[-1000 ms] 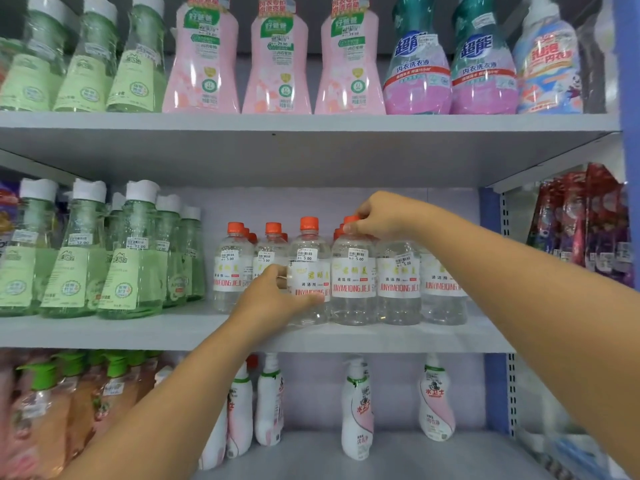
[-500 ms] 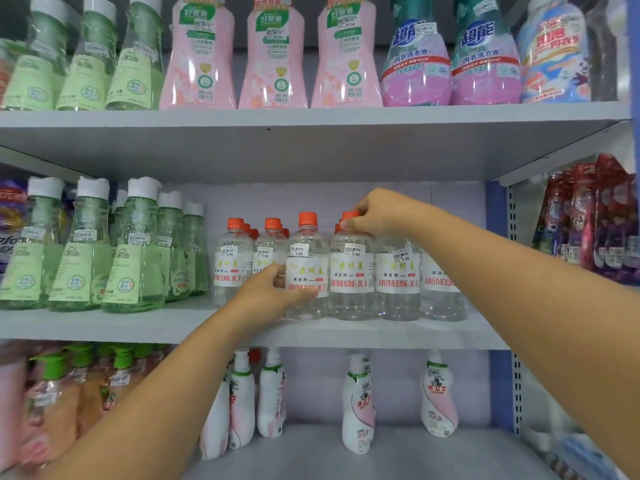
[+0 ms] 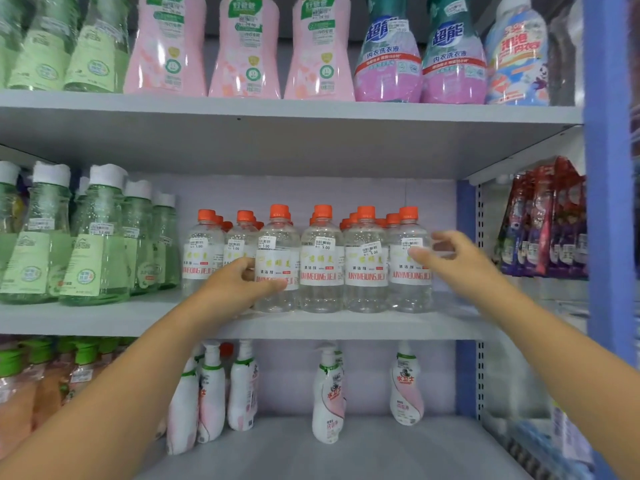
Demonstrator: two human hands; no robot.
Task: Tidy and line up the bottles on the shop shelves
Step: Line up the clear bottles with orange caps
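Several clear bottles with orange caps and white labels stand in rows on the middle shelf (image 3: 346, 325). My left hand (image 3: 239, 284) grips the lower body of the third front bottle (image 3: 277, 261) from its left side. My right hand (image 3: 450, 258) hovers beside the rightmost front bottle (image 3: 410, 268), blurred, fingers spread and loosely bent, holding nothing; its fingertips are at the bottle's label. Between these two stand two more front bottles (image 3: 323, 265) in line.
Green bottles with white caps (image 3: 93, 237) fill the middle shelf's left part. Pink, purple and blue detergent bottles (image 3: 242, 46) stand on the top shelf. White and pink pump bottles (image 3: 327, 400) stand below. A blue upright (image 3: 606, 168) and hanging pouches (image 3: 547, 226) are at right.
My right hand let go of the orange cap it gripped and moved right and down beside the rightmost bottle. My left hand stays on its bottle. The view shifted closer.
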